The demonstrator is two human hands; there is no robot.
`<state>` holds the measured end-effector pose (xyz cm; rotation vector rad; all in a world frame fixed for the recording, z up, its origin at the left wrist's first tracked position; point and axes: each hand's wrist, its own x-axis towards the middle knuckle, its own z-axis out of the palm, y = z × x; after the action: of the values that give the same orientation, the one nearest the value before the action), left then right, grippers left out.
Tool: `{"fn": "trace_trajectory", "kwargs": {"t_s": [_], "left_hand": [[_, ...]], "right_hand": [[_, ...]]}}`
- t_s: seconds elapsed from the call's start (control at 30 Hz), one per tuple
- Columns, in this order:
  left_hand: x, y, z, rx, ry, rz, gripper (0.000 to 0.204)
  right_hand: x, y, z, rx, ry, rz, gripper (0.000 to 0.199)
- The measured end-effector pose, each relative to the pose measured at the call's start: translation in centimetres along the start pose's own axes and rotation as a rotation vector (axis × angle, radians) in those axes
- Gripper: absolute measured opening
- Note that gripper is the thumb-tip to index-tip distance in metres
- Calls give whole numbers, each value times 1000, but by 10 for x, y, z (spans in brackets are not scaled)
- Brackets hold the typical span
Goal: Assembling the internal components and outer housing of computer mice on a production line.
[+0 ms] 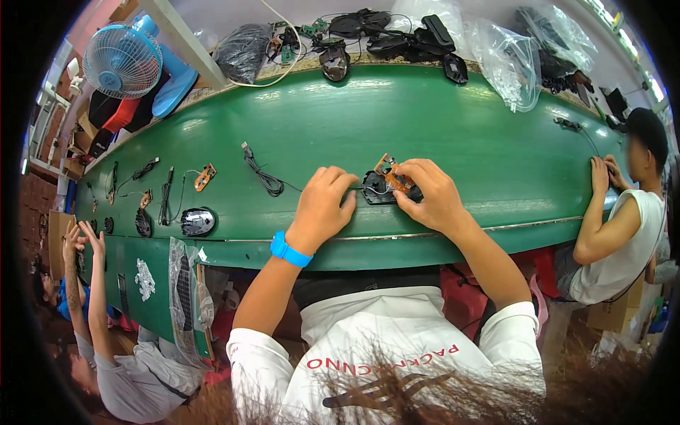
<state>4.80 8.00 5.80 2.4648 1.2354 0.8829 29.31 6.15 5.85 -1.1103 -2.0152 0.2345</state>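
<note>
In front of me on the green belt lies the black base shell of a computer mouse (375,196). An orange circuit board (386,167) stands tilted above the shell, its grey wires running down into it. My right hand (428,193) pinches the board at its right side between thumb and fingers. My left hand (324,205), with a blue wristband (289,249) at the wrist, is closed around the black cable just left of the shell. That cable leads left to a bundled coil with a USB plug (263,173). The fingertips partly hide the cable.
To the left lie a glossy black mouse cover (197,222), another orange board (205,177) and cables. Mouse parts (334,60) and plastic bags (506,64) line the far ledge. A blue fan (122,61) stands far left. Co-workers sit at right (623,227) and left (134,382).
</note>
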Motion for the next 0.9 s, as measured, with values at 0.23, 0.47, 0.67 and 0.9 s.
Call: {"fn": "trace_trajectory", "kwargs": {"t_s": [0.23, 0.47, 0.67, 0.9], "left_hand": [[-13, 28, 21, 9, 24, 113, 34], [-18, 38, 28, 53, 11, 73, 39], [-17, 41, 36, 61, 17, 32, 41], [-23, 38, 42, 111, -20, 40, 39]], "right_hand": [[-3, 3, -8, -27, -59, 47, 32], [-14, 11, -9, -52, -82, 7, 29], [-10, 18, -14, -71, -112, -91, 30], [-3, 28, -9, -99, -262, -233, 29]]}}
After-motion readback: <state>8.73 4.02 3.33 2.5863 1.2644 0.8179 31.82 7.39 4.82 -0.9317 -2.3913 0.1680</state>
